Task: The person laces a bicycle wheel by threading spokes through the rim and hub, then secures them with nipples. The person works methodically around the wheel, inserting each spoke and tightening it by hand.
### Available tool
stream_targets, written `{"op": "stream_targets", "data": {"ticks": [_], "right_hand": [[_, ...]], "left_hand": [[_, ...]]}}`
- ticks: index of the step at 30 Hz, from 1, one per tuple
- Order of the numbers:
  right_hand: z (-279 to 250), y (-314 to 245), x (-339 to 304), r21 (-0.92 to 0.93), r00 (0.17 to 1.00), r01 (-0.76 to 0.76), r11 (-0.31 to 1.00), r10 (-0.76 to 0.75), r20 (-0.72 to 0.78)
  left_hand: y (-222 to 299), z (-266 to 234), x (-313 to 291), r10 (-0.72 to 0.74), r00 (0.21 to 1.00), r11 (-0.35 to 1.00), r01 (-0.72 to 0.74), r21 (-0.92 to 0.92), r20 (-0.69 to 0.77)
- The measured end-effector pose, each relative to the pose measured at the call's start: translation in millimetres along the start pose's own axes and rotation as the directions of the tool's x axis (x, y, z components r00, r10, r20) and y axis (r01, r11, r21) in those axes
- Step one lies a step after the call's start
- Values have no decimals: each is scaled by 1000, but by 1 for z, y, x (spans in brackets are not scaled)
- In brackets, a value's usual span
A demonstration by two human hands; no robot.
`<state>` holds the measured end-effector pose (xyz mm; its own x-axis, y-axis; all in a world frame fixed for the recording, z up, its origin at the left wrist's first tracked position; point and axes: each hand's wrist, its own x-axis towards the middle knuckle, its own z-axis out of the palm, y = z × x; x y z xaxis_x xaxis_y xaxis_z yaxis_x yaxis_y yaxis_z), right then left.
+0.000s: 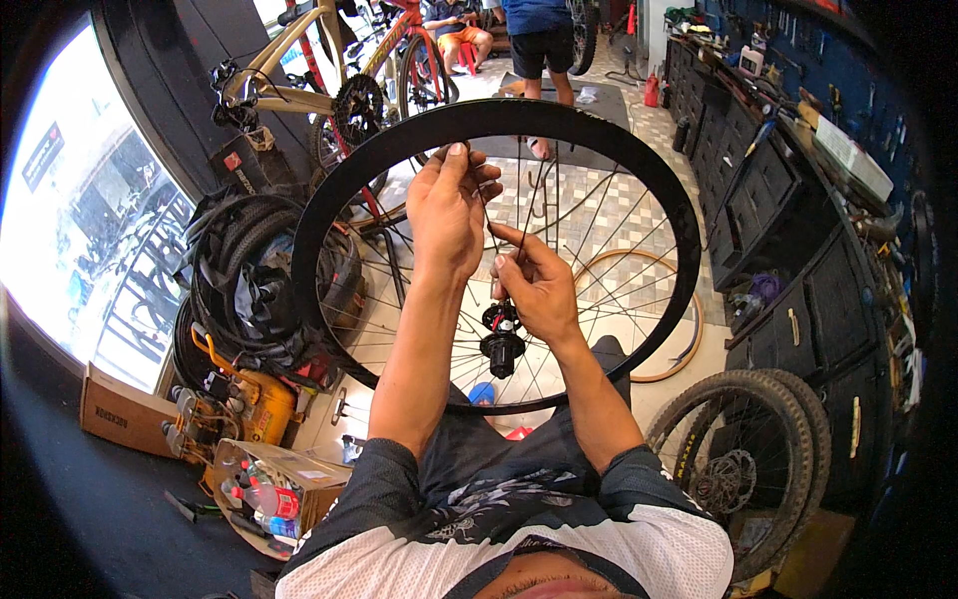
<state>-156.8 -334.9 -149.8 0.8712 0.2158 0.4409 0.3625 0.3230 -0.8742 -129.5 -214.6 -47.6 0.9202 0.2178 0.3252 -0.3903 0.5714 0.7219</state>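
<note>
A black deep-rimmed bicycle wheel stands upright in front of me, with thin dark spokes running to its black hub. My left hand is inside the rim near its top, thumb and fingers closed in a pinch on a spoke; its fingers partly hide the spoke's outer end. Lower and to the right, my right hand pinches a spoke between thumb and forefinger, just above the hub. Whether both hands hold the same spoke is hard to make out.
Bagged tyres are heaped at left, above an orange compressor and a cardboard box of bottles. Knobby-tyred wheels lean at right, below dark drawer cabinets. A tan bicycle frame and other people are beyond.
</note>
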Motion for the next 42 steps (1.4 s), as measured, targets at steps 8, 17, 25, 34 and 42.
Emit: {"op": "stream_targets", "data": {"ticks": [8, 17, 25, 34, 42], "right_hand": [[5, -11, -4, -10, 1000, -6, 1000, 6, -13], [3, -5, 2, -17, 1000, 5, 1000, -6, -22], [4, -2, 2, -62, 999, 11, 998, -13, -39], [3, 0, 2, -116, 995, 66, 991, -75, -71], [4, -7, 0, -96, 999, 21, 995, -25, -35]], "left_hand": [[3, -1, -1, -1, 1000, 1000, 1, 10, 8], [3, 1, -4, 10, 1000, 1000, -9, -24, 29], [-4, 3, -2, 85, 996, 995, -83, -59, 33], [1, 10, -6, 63, 998, 995, -62, -78, 6], [0, 12, -5, 117, 993, 993, -117, 23, -12]]}}
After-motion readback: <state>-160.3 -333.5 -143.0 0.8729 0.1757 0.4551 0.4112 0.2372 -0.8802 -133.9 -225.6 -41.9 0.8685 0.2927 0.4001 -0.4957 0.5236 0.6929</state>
